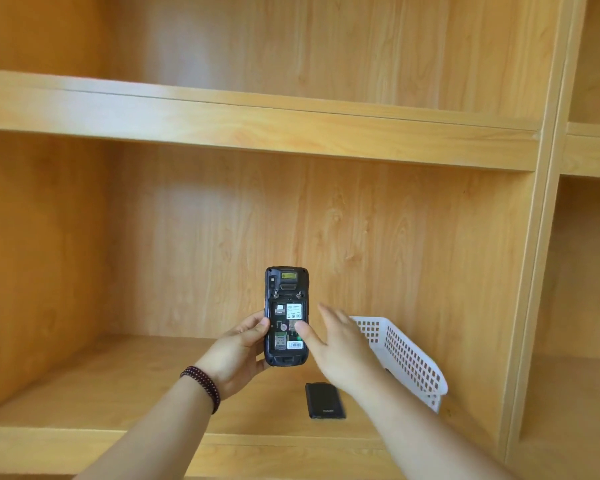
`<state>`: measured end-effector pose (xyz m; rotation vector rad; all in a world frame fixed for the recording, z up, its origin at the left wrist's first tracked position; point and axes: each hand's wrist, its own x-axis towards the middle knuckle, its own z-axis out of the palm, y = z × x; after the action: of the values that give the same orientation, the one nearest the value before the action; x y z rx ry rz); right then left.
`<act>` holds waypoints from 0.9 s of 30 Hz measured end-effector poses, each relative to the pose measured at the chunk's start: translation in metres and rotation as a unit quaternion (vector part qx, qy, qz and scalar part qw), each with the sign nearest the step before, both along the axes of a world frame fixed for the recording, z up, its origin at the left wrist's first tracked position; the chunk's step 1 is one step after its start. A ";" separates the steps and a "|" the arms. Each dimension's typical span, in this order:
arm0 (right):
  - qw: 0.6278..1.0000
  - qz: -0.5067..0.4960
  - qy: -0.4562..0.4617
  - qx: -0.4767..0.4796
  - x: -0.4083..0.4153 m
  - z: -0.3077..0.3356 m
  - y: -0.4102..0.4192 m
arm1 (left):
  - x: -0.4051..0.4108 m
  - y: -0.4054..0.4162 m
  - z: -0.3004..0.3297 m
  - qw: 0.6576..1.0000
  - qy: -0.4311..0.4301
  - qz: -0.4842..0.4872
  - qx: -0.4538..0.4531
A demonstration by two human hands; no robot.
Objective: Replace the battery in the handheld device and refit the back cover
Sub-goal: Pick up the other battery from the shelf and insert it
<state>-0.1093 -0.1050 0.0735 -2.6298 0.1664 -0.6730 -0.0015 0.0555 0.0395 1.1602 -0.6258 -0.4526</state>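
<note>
Black plastic handheld device [286, 317], back cover off, empty battery bay with labels showing, held upright above the wooden shelf [125, 386] mid-span. Left hand [238, 355] grips its left edge, fingers curled round it. Right hand [340, 344] open, fingers straight, thumb at the device's right edge; contact unclear. Flat black rectangular piece [324, 400], battery or cover, can't tell which, lies near the shelf's front edge. White perforated plastic basket [406, 358] sits tilted towards the shelf's right end.
</note>
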 end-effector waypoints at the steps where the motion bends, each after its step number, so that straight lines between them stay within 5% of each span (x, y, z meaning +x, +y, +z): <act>1: 0.997 0.022 0.014 0.079 0.002 -0.004 0.005 | -0.001 0.002 0.000 1.000 -0.001 0.000 0.001; 5: 0.972 0.054 0.000 0.230 0.009 -0.012 0.016 | -0.006 0.010 0.001 1.000 -0.002 -0.001 -0.001; 16: 0.953 0.082 -0.025 0.289 0.020 -0.014 0.038 | 0.002 0.043 0.015 0.999 0.005 0.001 0.045; 23: 0.861 0.148 -0.001 0.487 0.034 -0.019 0.044 | 0.015 0.051 0.018 0.997 -0.023 0.013 0.074; 27: 0.843 0.169 0.003 0.510 0.047 -0.020 0.052 | 0.023 0.066 0.025 0.992 -0.045 0.046 0.104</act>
<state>-0.0623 -0.0527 0.0533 -1.5621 0.0327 -0.3009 0.0211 0.1219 0.0650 1.4080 -0.6111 -0.3943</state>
